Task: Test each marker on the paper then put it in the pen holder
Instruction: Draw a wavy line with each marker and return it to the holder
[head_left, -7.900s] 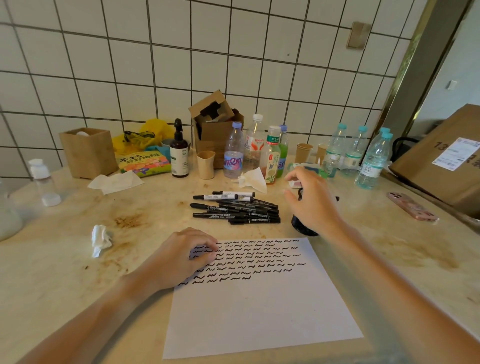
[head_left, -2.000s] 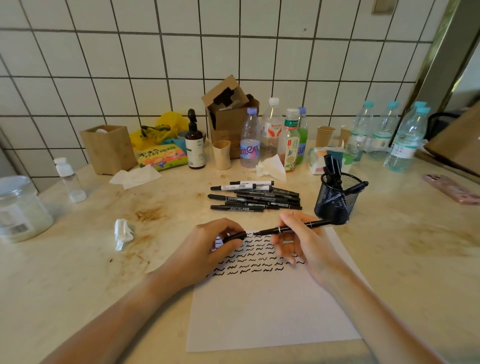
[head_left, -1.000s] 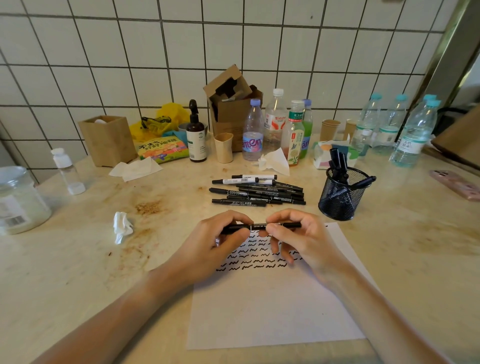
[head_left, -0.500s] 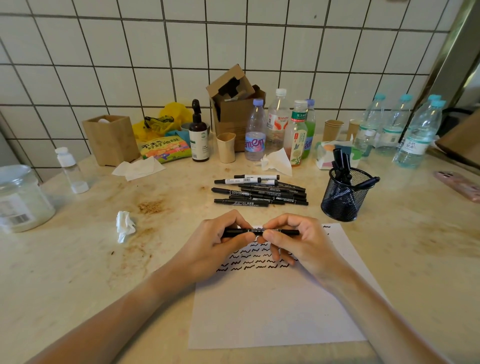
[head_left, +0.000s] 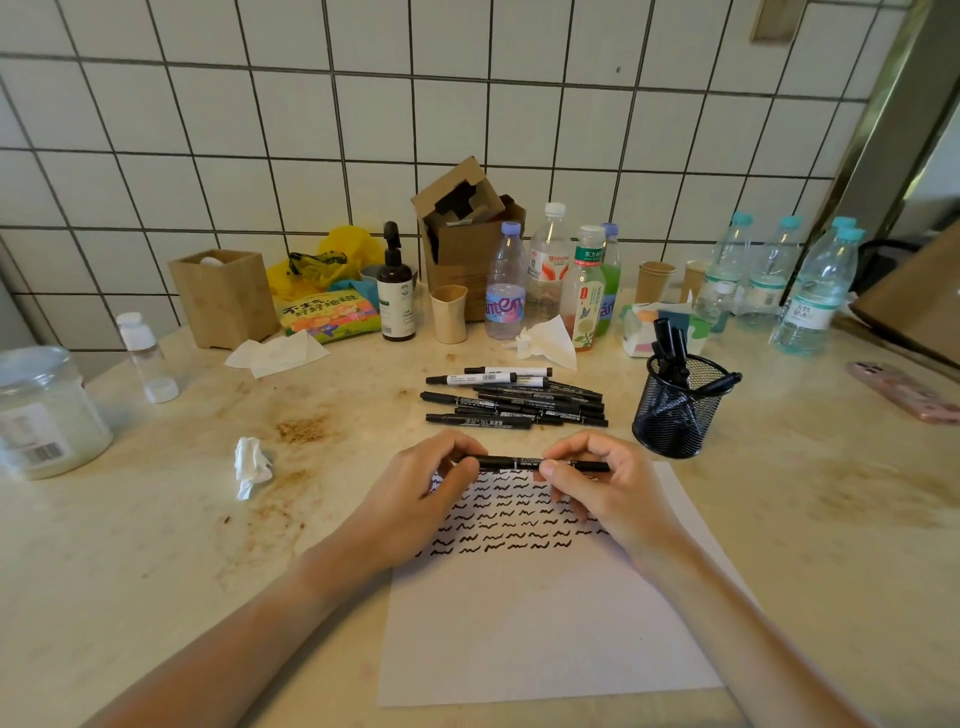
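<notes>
Hands curled, left hand (head_left: 415, 499) and right hand (head_left: 608, 488) pinching marker (head_left: 519, 462) ends.

hands: left (head_left: 415, 499), right (head_left: 613, 488) pinch one marker (head_left: 519, 462) level | above scribbled paper (head_left: 545, 623) | holder (head_left: 675, 410) beside

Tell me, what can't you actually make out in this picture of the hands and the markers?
All in the head view:
- Marker: both ends sit inside the left hand and right hand, so the cap's state is hidden.
- Pen holder: dark mesh hides how many markers are inside.
- Paper: hands cover part of the squiggle rows.
- Bottle labels: mostly too small to read.
</notes>
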